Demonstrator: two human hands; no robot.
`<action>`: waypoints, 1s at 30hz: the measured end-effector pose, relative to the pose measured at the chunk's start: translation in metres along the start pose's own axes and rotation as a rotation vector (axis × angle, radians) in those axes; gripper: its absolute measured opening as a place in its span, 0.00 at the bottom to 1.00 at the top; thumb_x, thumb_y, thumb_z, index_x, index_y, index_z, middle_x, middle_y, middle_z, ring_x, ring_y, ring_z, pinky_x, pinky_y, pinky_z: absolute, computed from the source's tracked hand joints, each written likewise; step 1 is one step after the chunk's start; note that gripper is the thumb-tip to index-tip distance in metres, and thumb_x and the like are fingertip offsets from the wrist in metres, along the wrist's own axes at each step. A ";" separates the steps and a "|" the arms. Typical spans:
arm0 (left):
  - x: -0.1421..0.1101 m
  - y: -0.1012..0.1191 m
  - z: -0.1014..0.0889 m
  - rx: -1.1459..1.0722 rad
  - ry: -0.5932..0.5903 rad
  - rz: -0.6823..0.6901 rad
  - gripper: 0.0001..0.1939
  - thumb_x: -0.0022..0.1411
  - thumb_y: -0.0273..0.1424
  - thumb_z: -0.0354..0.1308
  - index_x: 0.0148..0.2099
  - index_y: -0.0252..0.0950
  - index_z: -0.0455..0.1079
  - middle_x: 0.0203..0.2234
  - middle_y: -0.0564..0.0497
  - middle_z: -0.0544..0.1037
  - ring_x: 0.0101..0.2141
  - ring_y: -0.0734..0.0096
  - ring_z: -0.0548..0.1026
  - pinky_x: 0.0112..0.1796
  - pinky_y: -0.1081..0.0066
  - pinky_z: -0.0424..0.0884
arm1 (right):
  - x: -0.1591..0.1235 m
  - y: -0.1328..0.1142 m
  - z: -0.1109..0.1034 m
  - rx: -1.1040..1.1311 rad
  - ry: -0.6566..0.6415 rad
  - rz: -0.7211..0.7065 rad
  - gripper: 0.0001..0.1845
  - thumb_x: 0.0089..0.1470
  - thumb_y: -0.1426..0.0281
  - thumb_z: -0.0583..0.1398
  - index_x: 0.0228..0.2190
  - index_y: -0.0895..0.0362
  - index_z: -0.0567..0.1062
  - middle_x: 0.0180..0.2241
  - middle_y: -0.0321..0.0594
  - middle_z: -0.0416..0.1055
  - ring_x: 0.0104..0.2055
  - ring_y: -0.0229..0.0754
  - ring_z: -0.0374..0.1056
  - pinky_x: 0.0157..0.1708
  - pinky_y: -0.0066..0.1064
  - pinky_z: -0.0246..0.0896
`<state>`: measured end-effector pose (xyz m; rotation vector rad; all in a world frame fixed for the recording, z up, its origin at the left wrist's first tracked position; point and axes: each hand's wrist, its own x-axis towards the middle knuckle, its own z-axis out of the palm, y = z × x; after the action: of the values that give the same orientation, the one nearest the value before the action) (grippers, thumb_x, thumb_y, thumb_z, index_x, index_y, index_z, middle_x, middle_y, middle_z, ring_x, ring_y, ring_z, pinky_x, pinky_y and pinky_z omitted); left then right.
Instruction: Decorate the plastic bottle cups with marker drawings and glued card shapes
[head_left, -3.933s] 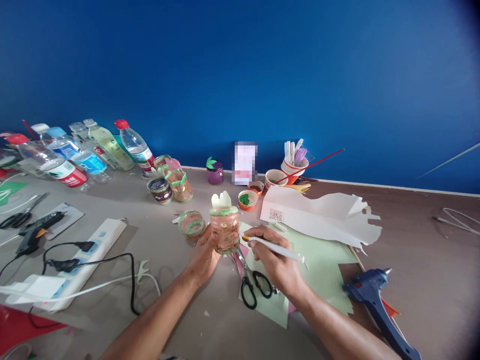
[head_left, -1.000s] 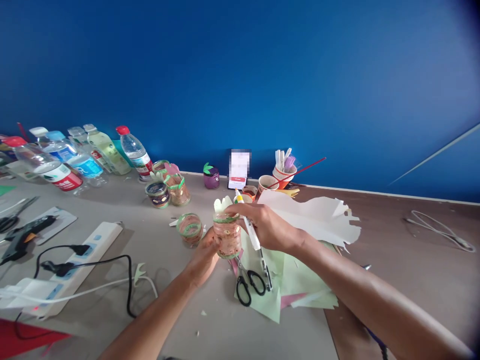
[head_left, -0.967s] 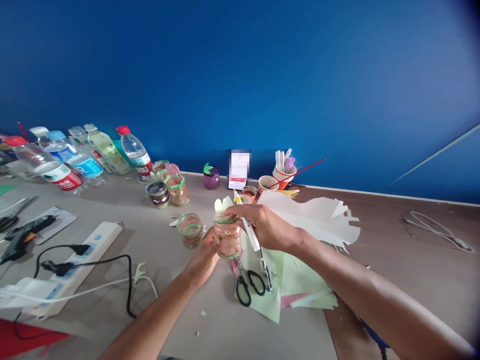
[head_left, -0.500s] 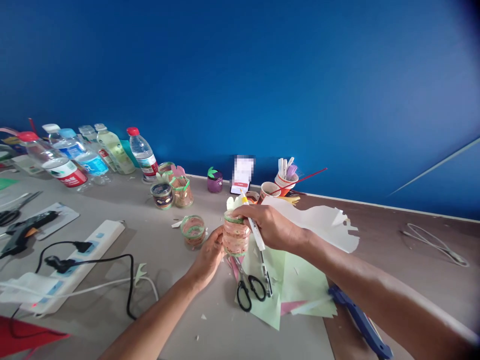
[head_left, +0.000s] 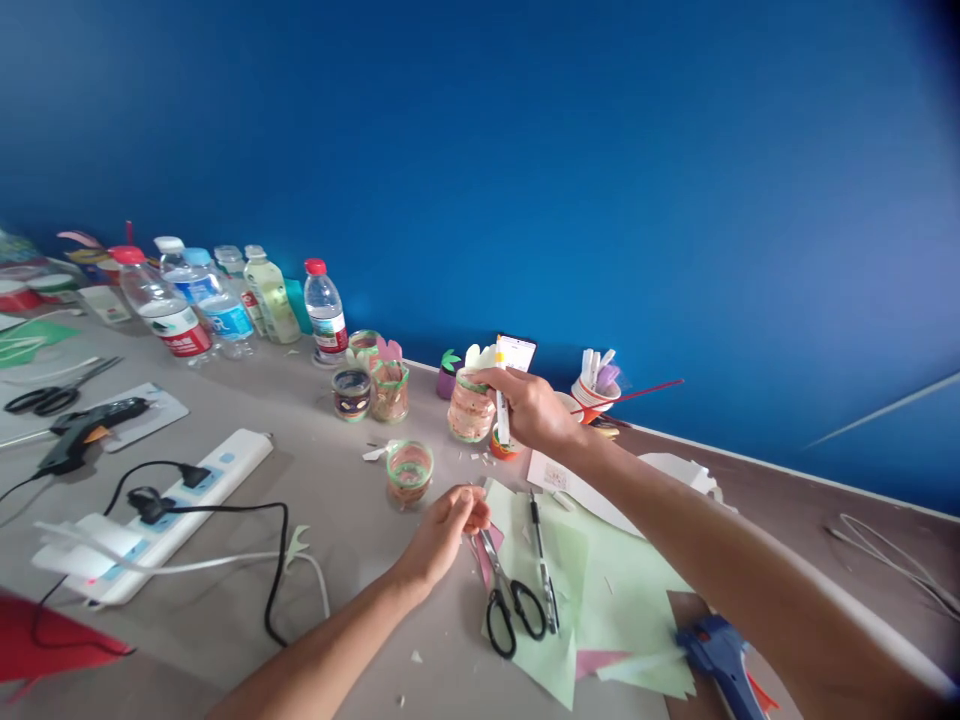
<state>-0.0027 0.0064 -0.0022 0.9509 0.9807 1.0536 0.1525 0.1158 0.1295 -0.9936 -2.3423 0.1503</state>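
Observation:
My right hand (head_left: 529,408) reaches towards the wall and grips a jar (head_left: 471,408) by its rim. Pinkish-brown bands cover the jar, and pale paper petals stand up from it. Tucked into the same fingers is a white marker (head_left: 502,400) with a yellow band. My left hand (head_left: 450,525) is off the jar, its fingers curled in, with nothing visible in them. Just beside it lie black-handled scissors (head_left: 516,610) and a black pen (head_left: 544,565) on pale green paper (head_left: 600,570). Another banded jar (head_left: 409,472) stands beyond my left hand.
Several decorated jars (head_left: 390,392) and bottles (head_left: 328,320) stand at the back left. A phone (head_left: 517,352) leans behind my right hand, near a cup of markers (head_left: 596,390). A power strip (head_left: 172,510) with cables lies left; a blue glue gun (head_left: 716,650) lies right.
My left hand has let go of the jar and come down beside the scissors. My right hand has carried the jar and marker away towards the wall. The view has shifted.

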 end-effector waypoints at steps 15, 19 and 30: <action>-0.005 -0.003 0.001 0.039 -0.144 0.065 0.36 0.58 0.60 0.51 0.43 0.29 0.72 0.31 0.45 0.75 0.32 0.67 0.73 0.40 0.64 0.69 | 0.129 0.038 0.061 -0.197 0.156 -0.074 0.20 0.57 0.68 0.51 0.48 0.55 0.75 0.36 0.46 0.75 0.34 0.49 0.70 0.33 0.34 0.58; -0.005 -0.003 0.001 0.070 -0.153 0.061 0.37 0.60 0.60 0.47 0.45 0.29 0.71 0.32 0.44 0.75 0.33 0.66 0.73 0.41 0.64 0.69 | 0.147 0.044 0.081 -0.224 0.125 -0.083 0.19 0.58 0.68 0.51 0.47 0.54 0.75 0.37 0.46 0.76 0.35 0.48 0.70 0.34 0.33 0.58; -0.008 0.001 0.003 0.109 -0.153 0.000 0.41 0.59 0.63 0.44 0.47 0.28 0.71 0.33 0.42 0.76 0.35 0.63 0.74 0.42 0.64 0.69 | 0.182 0.038 0.088 -0.258 0.065 -0.131 0.20 0.61 0.67 0.49 0.50 0.53 0.73 0.42 0.47 0.76 0.40 0.51 0.71 0.39 0.36 0.58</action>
<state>-0.0019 -0.0011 0.0008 1.1049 0.9178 0.9204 0.0267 0.2786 0.1315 -0.9434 -2.3988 -0.2373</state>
